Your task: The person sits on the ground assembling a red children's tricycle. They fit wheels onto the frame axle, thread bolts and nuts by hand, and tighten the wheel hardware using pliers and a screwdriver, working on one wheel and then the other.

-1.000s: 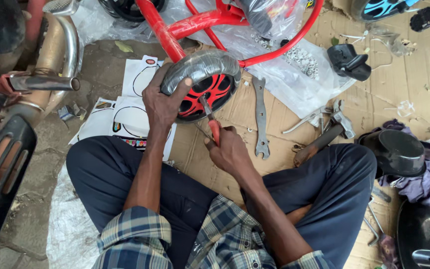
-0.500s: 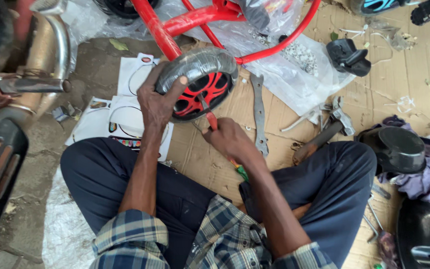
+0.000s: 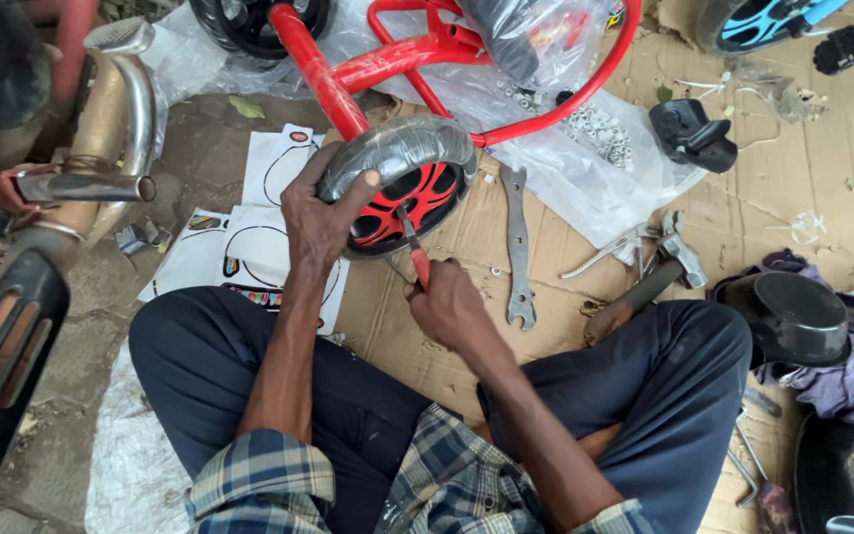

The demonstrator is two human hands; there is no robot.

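My left hand (image 3: 316, 213) grips the rim of a small wheel (image 3: 402, 168) with a black tyre wrapped in clear plastic and a red hub. The wheel sits on a red tube frame (image 3: 417, 54) of a child's tricycle. My right hand (image 3: 445, 305) is shut on a red-handled tool (image 3: 413, 255), whose metal tip reaches into the red hub. Both hands work over cardboard (image 3: 763, 188) in front of my crossed legs.
A flat spanner (image 3: 517, 247), pliers (image 3: 610, 255) and a hammer (image 3: 649, 282) lie right of the wheel. A clear bag of small parts (image 3: 600, 133), a black cap (image 3: 692, 136), a black bowl (image 3: 791, 318), printed sheets (image 3: 249, 247) and a motorbike exhaust (image 3: 116, 129) surround me.
My right hand has shifted its hold on the red-handled tool, moving back up toward the hub after dipping lower. The left hand stays on the wheel.
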